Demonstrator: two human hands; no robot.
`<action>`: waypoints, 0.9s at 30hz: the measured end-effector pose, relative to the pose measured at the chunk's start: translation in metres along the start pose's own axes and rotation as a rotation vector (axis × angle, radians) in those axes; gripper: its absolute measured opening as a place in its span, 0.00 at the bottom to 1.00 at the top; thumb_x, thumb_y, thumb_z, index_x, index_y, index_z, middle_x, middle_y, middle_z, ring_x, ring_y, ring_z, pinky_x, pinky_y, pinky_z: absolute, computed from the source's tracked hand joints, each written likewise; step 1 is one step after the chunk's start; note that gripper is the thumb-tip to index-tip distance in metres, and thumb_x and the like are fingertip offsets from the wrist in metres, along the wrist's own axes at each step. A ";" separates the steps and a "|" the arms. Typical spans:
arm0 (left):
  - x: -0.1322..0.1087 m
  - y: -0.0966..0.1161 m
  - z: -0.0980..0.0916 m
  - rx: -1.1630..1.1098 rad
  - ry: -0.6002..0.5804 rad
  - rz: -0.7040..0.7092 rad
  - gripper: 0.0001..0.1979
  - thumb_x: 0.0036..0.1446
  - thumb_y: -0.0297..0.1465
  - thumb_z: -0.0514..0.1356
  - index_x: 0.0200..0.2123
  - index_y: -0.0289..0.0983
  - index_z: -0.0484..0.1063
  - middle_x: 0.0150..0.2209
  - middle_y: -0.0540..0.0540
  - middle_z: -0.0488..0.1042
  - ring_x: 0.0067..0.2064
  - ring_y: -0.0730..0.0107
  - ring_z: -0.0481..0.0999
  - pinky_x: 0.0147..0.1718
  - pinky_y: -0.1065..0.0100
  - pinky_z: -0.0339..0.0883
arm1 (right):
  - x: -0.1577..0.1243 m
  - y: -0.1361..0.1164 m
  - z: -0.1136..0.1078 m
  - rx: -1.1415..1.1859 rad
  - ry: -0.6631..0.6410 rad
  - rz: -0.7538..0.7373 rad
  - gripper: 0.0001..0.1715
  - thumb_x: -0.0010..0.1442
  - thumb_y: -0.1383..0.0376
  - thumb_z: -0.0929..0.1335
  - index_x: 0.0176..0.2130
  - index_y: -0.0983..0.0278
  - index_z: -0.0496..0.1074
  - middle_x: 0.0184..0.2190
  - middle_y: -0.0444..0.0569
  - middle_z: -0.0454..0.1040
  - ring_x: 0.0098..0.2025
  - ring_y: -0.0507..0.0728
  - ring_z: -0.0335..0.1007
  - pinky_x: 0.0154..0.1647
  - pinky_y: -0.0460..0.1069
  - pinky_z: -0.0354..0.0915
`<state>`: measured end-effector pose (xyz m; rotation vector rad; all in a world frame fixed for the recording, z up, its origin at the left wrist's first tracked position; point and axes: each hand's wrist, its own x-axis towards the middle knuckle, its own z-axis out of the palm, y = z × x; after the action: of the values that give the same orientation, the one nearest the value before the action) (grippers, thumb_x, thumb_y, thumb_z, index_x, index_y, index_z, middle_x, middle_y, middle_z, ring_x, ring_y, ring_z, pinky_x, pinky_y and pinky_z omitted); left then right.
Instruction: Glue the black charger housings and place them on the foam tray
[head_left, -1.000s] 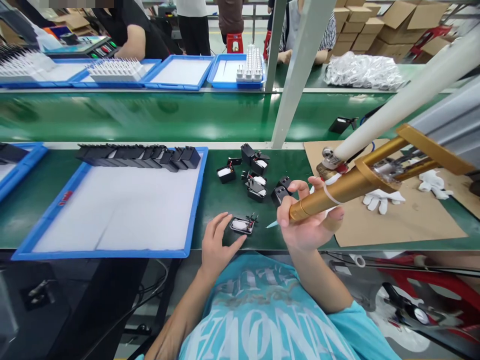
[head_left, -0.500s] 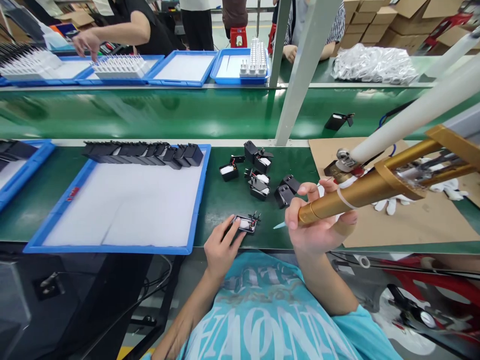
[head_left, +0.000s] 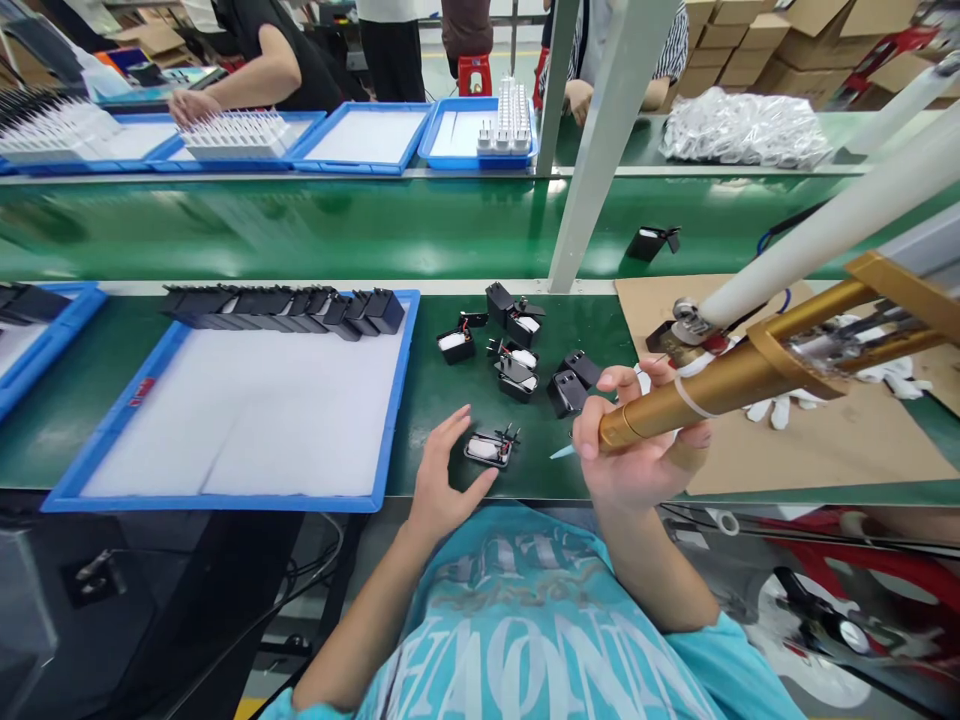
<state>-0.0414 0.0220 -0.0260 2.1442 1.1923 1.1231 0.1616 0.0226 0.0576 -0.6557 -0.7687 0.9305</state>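
Note:
My left hand point(head_left: 444, 478) is open beside a small black plug housing point(head_left: 487, 449), thumb and fingers spread apart around it. The housing lies on the green bench with its inside facing up, showing a white part, red wires and prongs. In my right hand point(head_left: 637, 450) is a gold glue dispensing gun point(head_left: 675, 405), my fingers wrapped round its front end. Its pale blue nozzle point(head_left: 561, 453) points left, to the right of the housing and apart from it. More black plug housings point(head_left: 517, 378) lie in a loose group behind, some with white parts inside.
A blue-rimmed tray point(head_left: 381, 440) on the left carries a row of black housings point(head_left: 300, 308). White gloves point(head_left: 780, 410) lie on cardboard point(head_left: 810, 460) at right. A black housing point(head_left: 651, 242) sits on the green conveyor point(head_left: 337, 230). A grey post point(head_left: 600, 150) rises in front. Co-workers stand behind.
My left hand has let go of the plug housing and its fingers have spread. My right hand with the gun has barely moved. The housing on the conveyor has shifted left.

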 end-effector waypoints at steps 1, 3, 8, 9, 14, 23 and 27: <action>0.009 0.001 -0.002 -0.043 -0.071 -0.019 0.27 0.59 0.35 0.61 0.60 0.39 0.62 0.59 0.37 0.68 0.60 0.56 0.68 0.57 0.51 0.66 | 0.000 0.000 -0.001 0.004 0.002 -0.001 0.25 0.57 0.41 0.61 0.45 0.51 0.69 0.37 0.44 0.68 0.13 0.47 0.59 0.07 0.46 0.50; 0.027 0.003 -0.005 -0.106 -0.205 -0.046 0.23 0.60 0.36 0.60 0.58 0.40 0.65 0.56 0.39 0.72 0.59 0.57 0.69 0.57 0.54 0.65 | 0.000 0.000 -0.002 0.016 0.005 -0.008 0.25 0.57 0.41 0.62 0.46 0.51 0.69 0.36 0.44 0.69 0.12 0.47 0.59 0.07 0.46 0.51; 0.057 -0.002 -0.002 -0.284 -0.524 -0.175 0.17 0.58 0.33 0.60 0.51 0.41 0.72 0.47 0.45 0.79 0.49 0.61 0.78 0.51 0.60 0.70 | 0.000 -0.001 -0.004 0.046 0.011 -0.025 0.23 0.58 0.43 0.62 0.44 0.54 0.69 0.36 0.43 0.69 0.12 0.47 0.61 0.06 0.45 0.51; 0.058 -0.004 -0.001 -0.341 -0.575 -0.203 0.16 0.57 0.31 0.59 0.49 0.41 0.73 0.46 0.45 0.80 0.48 0.62 0.78 0.50 0.61 0.70 | 0.000 -0.001 -0.004 0.044 0.010 -0.023 0.23 0.59 0.43 0.62 0.44 0.54 0.69 0.36 0.43 0.69 0.12 0.47 0.61 0.06 0.45 0.51; 0.054 -0.012 0.005 -0.528 -0.597 -0.216 0.13 0.53 0.23 0.55 0.41 0.39 0.70 0.41 0.46 0.80 0.44 0.65 0.79 0.46 0.63 0.72 | 0.001 -0.002 -0.005 0.036 0.018 -0.025 0.23 0.58 0.43 0.62 0.44 0.54 0.68 0.35 0.43 0.70 0.12 0.47 0.60 0.06 0.45 0.51; 0.046 -0.011 -0.008 -0.193 -0.471 0.245 0.23 0.55 0.24 0.54 0.55 0.37 0.67 0.47 0.41 0.77 0.53 0.58 0.71 0.50 0.57 0.68 | 0.001 -0.002 -0.011 0.095 -0.012 -0.036 0.19 0.59 0.45 0.63 0.40 0.55 0.70 0.35 0.42 0.70 0.13 0.48 0.64 0.08 0.45 0.53; 0.041 -0.009 -0.018 -0.041 -0.512 0.318 0.21 0.63 0.26 0.52 0.58 0.40 0.66 0.48 0.43 0.77 0.56 0.59 0.70 0.59 0.52 0.61 | 0.001 -0.002 -0.014 0.101 0.001 -0.037 0.19 0.59 0.46 0.63 0.41 0.55 0.70 0.35 0.41 0.70 0.13 0.47 0.64 0.08 0.45 0.53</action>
<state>-0.0484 0.0612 -0.0044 2.4398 0.6102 0.6344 0.1743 0.0208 0.0514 -0.5514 -0.7264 0.9288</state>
